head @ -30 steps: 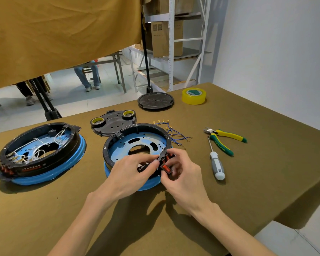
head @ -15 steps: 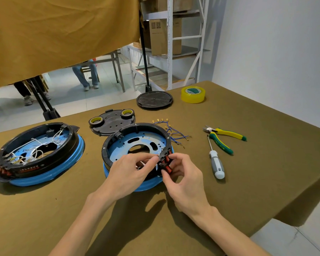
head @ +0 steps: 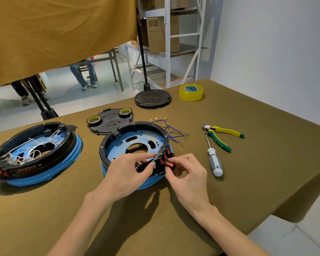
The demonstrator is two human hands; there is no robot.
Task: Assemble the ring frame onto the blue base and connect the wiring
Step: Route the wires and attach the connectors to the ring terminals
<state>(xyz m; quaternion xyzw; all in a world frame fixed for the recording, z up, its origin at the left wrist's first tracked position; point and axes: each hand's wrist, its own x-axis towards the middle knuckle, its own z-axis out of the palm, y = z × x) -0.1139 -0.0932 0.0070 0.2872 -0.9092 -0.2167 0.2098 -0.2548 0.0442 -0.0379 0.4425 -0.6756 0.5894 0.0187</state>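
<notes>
Both hands (head: 129, 172) (gripping) at ring frame (head: 107, 143)

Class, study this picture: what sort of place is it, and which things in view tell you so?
Probably a small assembly workshop. A cloth-covered table holds two half-built units, each a black ring frame on a blue base, beside cutters and a screwdriver; storage shelving with boxes stands behind.

Black ring frame (head: 107, 145), blue base (head: 148, 183), red switches (head: 168, 164)
</notes>
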